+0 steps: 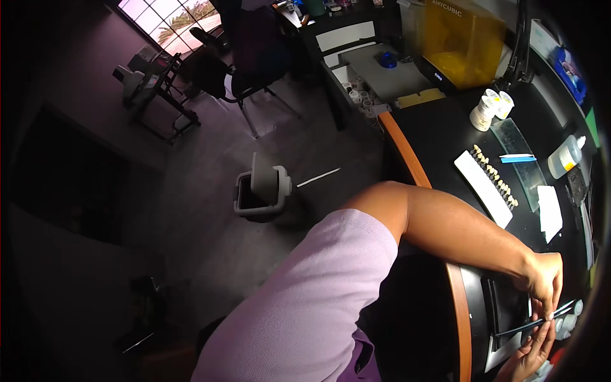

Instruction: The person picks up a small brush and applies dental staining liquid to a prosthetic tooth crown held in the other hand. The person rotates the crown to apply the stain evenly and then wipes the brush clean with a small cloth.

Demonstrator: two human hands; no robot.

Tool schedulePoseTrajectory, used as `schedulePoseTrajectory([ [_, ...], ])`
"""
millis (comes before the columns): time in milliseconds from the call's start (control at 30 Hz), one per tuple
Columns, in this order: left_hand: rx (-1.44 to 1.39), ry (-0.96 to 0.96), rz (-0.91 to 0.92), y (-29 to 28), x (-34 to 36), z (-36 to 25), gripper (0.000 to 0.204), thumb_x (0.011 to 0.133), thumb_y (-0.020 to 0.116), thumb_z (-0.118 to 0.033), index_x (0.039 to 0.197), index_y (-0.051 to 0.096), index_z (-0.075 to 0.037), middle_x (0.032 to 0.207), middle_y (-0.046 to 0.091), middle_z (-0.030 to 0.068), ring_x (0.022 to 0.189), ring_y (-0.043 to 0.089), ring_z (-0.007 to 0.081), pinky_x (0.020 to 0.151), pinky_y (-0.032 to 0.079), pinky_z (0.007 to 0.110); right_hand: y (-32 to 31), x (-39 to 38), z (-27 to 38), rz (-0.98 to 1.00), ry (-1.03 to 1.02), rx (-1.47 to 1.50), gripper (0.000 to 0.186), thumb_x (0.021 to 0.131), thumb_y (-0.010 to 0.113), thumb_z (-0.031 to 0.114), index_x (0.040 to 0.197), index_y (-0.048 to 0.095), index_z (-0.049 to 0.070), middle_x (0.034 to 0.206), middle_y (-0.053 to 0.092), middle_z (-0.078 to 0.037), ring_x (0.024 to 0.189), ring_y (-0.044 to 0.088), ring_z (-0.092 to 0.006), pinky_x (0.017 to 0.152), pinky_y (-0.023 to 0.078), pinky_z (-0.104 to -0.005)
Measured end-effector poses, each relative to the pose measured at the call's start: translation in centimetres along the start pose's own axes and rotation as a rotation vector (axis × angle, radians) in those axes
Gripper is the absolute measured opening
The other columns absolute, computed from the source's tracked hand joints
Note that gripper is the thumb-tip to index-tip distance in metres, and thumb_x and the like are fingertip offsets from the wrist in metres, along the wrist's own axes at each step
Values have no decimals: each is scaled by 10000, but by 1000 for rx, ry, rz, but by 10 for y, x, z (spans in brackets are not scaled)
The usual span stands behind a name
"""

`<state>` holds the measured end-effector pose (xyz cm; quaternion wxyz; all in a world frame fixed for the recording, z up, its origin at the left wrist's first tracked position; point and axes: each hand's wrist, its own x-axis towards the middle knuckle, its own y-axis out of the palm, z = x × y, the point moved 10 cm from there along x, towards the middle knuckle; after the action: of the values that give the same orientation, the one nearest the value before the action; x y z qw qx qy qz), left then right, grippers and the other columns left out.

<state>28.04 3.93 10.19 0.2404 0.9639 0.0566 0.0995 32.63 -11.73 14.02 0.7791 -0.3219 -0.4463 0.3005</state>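
My left hand (pixel 545 279) reaches in from a lilac sleeve, with its fingers bent down and pinched together. Just below it, my right hand (pixel 531 358) is closed too, and the fingertips of both hands meet. A thin dark rod (pixel 517 329), like a brush or instrument handle, runs through the fingers of both hands. What its far end is like, I cannot make out. Small translucent bottles or jars (pixel 565 326) stand right beside the fingers. Under the hands is a dark flat item (pixel 509 299) on the black desk.
A tooth shade guide (pixel 493 175) lies by a glass slab (pixel 523 169) carrying a blue-and-white stick (pixel 518 158). White jars (pixel 484 114), a clear bottle (pixel 566 157) and an orange-covered machine (pixel 461 44) stand farther off. A bin (pixel 283 200) is on the floor.
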Motion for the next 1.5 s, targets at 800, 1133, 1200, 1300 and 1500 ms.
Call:
schedulePoseTrajectory([
  [800, -75, -38, -12, 5, 10, 17, 166, 745, 847, 121, 849, 718, 133, 813, 733, 246, 753, 775, 318, 657, 698, 399, -4, -2, -5, -40, -125, -115, 515, 1080, 443, 444, 1288, 723, 66, 1070, 712, -223, 861, 700, -383, 717, 564, -442],
  [1133, -29, -49, -11, -2, 5, 13, 169, 740, 840, 118, 868, 730, 125, 835, 743, 245, 740, 775, 329, 685, 695, 406, -1, 0, 12, -93, -236, -173, 259, 1010, 632, 222, 1194, 751, 84, 1033, 729, -195, 854, 721, -347, 711, 590, -411],
  [1200, -8, -40, 2, -1, 6, 14, 154, 752, 840, 102, 867, 740, 117, 833, 753, 240, 739, 778, 326, 703, 691, 405, -5, -2, 51, -116, -413, -207, 275, 1008, 649, 243, 1227, 746, 107, 1059, 726, -207, 868, 725, -359, 737, 599, -437],
  [1300, 0, -7, 47, 16, 16, 8, 143, 760, 843, 89, 864, 746, 105, 821, 754, 223, 724, 776, 297, 702, 688, 401, 17, -17, -84, -103, 479, 852, 361, 1091, 572, 221, 1364, 602, -13, 1207, 645, -79, 1148, 648, -195, 993, 496, -311],
  [1500, 177, -108, 41, -5, -14, -8, 275, 853, 859, -107, 1027, 753, 79, 894, 759, 144, 767, 732, 160, 690, 615, 257, 41, 1, -12, -85, 366, 949, 138, 1011, 652, 35, 1104, 698, -56, 1033, 723, -153, 892, 735, -227, 835, 645, -403],
])
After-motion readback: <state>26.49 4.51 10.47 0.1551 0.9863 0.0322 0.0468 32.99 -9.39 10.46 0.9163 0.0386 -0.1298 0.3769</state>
